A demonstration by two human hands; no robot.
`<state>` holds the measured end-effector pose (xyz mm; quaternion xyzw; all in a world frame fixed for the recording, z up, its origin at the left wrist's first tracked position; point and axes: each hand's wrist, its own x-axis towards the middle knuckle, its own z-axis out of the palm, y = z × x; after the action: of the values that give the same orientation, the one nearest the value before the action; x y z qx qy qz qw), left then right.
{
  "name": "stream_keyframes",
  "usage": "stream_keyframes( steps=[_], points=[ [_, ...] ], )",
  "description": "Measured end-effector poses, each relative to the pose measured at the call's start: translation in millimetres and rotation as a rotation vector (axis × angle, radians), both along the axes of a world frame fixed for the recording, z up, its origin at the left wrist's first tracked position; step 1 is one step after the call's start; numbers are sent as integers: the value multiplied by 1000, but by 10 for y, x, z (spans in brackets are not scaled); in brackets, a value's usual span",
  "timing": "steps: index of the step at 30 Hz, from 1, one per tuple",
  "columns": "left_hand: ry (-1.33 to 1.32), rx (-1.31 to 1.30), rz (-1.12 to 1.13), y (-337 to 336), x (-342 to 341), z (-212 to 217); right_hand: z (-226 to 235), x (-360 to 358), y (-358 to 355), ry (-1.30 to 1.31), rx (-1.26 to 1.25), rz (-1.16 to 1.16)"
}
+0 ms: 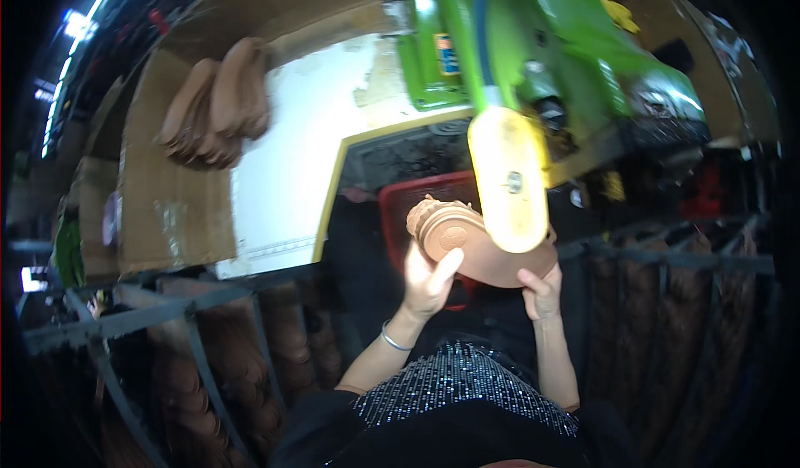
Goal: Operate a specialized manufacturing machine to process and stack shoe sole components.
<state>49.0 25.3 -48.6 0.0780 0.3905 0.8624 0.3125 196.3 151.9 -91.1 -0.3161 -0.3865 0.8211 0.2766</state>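
Observation:
In front of my body I hold a stack of brown shoe soles (487, 266), level and lying crosswise. My left hand (429, 280) grips its left end, the thumb pressed on top beside a round raised mark. At the right end my right hand (542, 293) is closed on the same stack, thumb over the near edge. Several layers show along the far left side. A yellow oval lamp head (508, 155) hangs over the soles and hides part of their far side.
Beyond my hands stands a green machine (583, 43) on a white tabletop (287, 147) with a yellow-edged cutout. A red basket (396, 210) sits below. Two bunches of brown soles (239, 93) lie on cardboard (179, 205) at left. Metal racks (146, 318) packed with soles flank me.

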Motion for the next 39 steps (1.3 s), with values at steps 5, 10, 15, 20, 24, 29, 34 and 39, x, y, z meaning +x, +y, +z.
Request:
stream_keyframes(
  steps=[5,10,15,20,24,29,34,39],
  points=[
    [209,-234,-173,528,350,-82,-364,627,-205,29,-223,16],
    [600,-492,-94,889,77,373,-384,519,-242,137,-356,208],
    [586,-473,-69,654,92,42,-99,568,-200,29,-111,151],
    [522,-408,-98,571,88,88,-41,1055,286,-41,-59,7],
    [444,-347,-203,585,9,80,419,748,838,-42,268,-139],
    [804,-509,-199,594,-100,129,757,250,1384,57,306,-225],
    [368,-221,-324,456,-203,169,651,-111,1713,314,288,11],
    [659,-326,-51,376,-239,253,49,43,1755,319,184,-144]
  ],
)
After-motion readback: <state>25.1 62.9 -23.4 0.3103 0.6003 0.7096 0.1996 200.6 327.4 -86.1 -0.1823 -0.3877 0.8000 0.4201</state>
